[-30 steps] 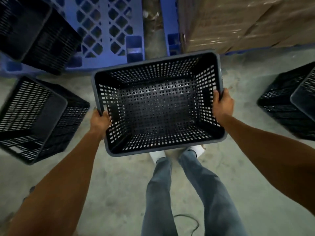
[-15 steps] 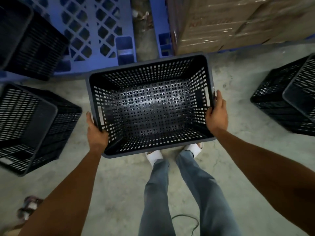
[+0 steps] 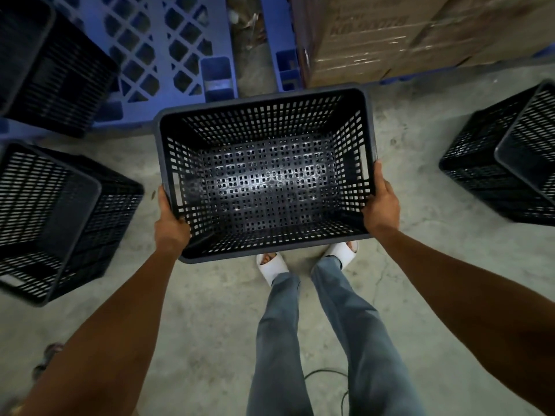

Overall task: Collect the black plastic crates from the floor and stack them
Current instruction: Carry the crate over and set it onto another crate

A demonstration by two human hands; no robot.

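A black perforated plastic crate (image 3: 264, 172) hangs upright and empty in front of me, above the concrete floor and my feet. My left hand (image 3: 171, 223) grips its left rim near the front corner. On the opposite side, my right hand (image 3: 381, 202) holds the right rim beside the handle slot. Another black crate (image 3: 57, 220) lies tipped on the floor at the left. A third crate (image 3: 51, 67) rests on the blue pallet at the top left. At the right edge a crate (image 3: 504, 163) lies on its side, seemingly nested with another.
A blue plastic pallet (image 3: 162, 46) lies ahead on the left. Wrapped cardboard boxes (image 3: 390, 34) stand on a second blue pallet (image 3: 282, 55) ahead on the right, with a littered gap between. A thin cable (image 3: 324, 372) lies behind my legs. A sandalled foot (image 3: 48, 358) shows at bottom left.
The held crate has sunk lower and nearer to my feet. My hands have slid back along its rims towards the front corners, and my view has shifted slightly.
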